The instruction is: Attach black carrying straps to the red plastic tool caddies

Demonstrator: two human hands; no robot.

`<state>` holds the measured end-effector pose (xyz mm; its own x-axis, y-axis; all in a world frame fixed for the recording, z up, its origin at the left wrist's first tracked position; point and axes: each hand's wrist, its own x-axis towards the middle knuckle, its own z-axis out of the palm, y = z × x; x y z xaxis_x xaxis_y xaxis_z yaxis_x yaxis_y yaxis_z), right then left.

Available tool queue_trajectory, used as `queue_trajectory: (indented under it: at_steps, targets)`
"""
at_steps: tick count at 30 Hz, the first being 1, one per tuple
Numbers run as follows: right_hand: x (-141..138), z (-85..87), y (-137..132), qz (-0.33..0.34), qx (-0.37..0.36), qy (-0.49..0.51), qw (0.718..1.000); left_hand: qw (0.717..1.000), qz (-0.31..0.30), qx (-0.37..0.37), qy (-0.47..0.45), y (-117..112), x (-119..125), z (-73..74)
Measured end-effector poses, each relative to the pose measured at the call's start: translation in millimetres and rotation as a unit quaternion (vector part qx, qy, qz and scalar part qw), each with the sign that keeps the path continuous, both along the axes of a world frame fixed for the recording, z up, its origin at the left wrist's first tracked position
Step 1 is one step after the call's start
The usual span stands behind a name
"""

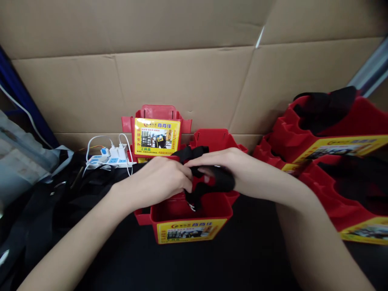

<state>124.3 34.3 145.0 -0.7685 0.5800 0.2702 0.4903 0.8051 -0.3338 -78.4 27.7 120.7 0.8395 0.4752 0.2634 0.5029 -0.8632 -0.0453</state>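
Observation:
My left hand [165, 178] and my right hand [221, 163] meet over an open red plastic toolbox [188, 220] with a yellow label on its front. Both hands are closed on a black strap [194, 155] that loops between them. Part of the strap is wrapped over my right fingers, and its end, with a small metal ring, hangs down into the box. The box's raised red lid [157, 135], also bearing a yellow label, stands behind my left hand.
More red toolboxes [318, 141] with black straps inside are stacked at the right. A white power strip [110, 159] with chargers lies at the back left. Black straps [69, 190] pile up on the dark table at left. A cardboard wall [194, 68] rises behind.

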Motion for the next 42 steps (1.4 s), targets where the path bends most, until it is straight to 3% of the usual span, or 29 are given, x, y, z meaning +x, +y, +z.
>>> queue_trajectory:
  at_steps: [2, 4, 8, 10, 12, 13, 15, 17, 19, 21, 24, 28, 31, 33, 35, 37, 38, 40, 42]
  targets:
    - [-2.4, -8.3, 5.0, -0.031, -0.012, -0.055, 0.998, 0.997, 0.020, -0.065, 0.033, 2.9, 4.5, -10.5]
    - [-6.4, -17.8, 6.3, -0.041, -0.025, -0.096, 0.994, 0.989, 0.004, -0.133, 0.065, 2.5, 5.0, -15.7]
    - [-10.8, -23.9, -1.2, -0.006, -0.095, -0.157, 0.983, 0.970, -0.054, -0.228, 0.071, -5.4, -7.9, -0.4]
    - [-6.8, -16.7, -4.0, 0.022, -0.125, -0.149, 0.981, 0.982, -0.016, -0.188, 0.016, -6.6, -17.8, 12.9]
    - [2.4, -6.9, -1.9, -0.020, -0.084, -0.097, 0.992, 0.993, 0.053, -0.090, -0.054, -1.5, -26.2, 20.3]
    - [8.4, -2.8, 1.1, -0.078, -0.036, -0.067, 0.994, 0.992, 0.084, -0.038, -0.085, 3.5, -28.9, 20.3]
    - [20.4, 1.2, 9.8, -0.222, 0.065, -0.029, 0.973, 0.985, 0.119, 0.033, -0.120, 16.7, -30.4, 13.7]
    - [29.0, -0.8, 19.5, -0.308, 0.083, -0.046, 0.947, 0.985, 0.118, 0.047, -0.117, 30.6, -26.9, 2.2]
    - [31.3, -6.1, 27.1, -0.305, -0.005, -0.088, 0.948, 0.989, 0.093, 0.028, -0.112, 41.7, -20.9, -8.4]
    - [28.3, -10.6, 31.3, -0.256, -0.109, -0.113, 0.954, 0.989, 0.070, 0.004, -0.134, 48.9, -15.5, -14.6]
    - [22.7, -10.9, 32.5, -0.220, -0.172, -0.116, 0.953, 0.978, 0.046, 0.004, -0.203, 53.5, -12.3, -16.8]
    - [28.5, -4.3, 35.0, -0.227, -0.150, -0.111, 0.956, 0.944, 0.012, 0.121, -0.306, 54.3, -13.8, -16.1]
    - [34.2, -3.0, 39.9, -0.240, -0.074, -0.072, 0.965, 0.889, -0.021, 0.224, -0.399, 51.2, -14.6, -14.2]
    - [30.0, -4.1, 39.7, -0.294, 0.010, 0.020, 0.956, 0.870, -0.060, 0.235, -0.429, 45.3, -14.3, -10.7]
    - [18.7, -4.6, 33.5, -0.318, 0.106, 0.147, 0.930, 0.880, -0.105, 0.200, -0.418, 35.3, -13.4, -4.7]
    - [5.0, -3.4, 22.0, -0.263, 0.157, 0.235, 0.923, 0.912, -0.140, 0.121, -0.366, 22.5, -12.8, 2.7]
    - [-0.8, -2.4, 15.6, -0.213, 0.154, 0.243, 0.934, 0.936, -0.152, 0.058, -0.313, 16.2, -12.9, 6.2]
    - [-7.3, -0.7, 4.7, -0.108, 0.104, 0.188, 0.971, 0.970, -0.152, -0.094, -0.164, 6.2, -14.3, 11.1]
    - [-7.3, -1.4, -0.6, -0.013, 0.022, 0.072, 0.997, 0.970, -0.121, -0.210, -0.023, 1.4, -17.6, 12.6]
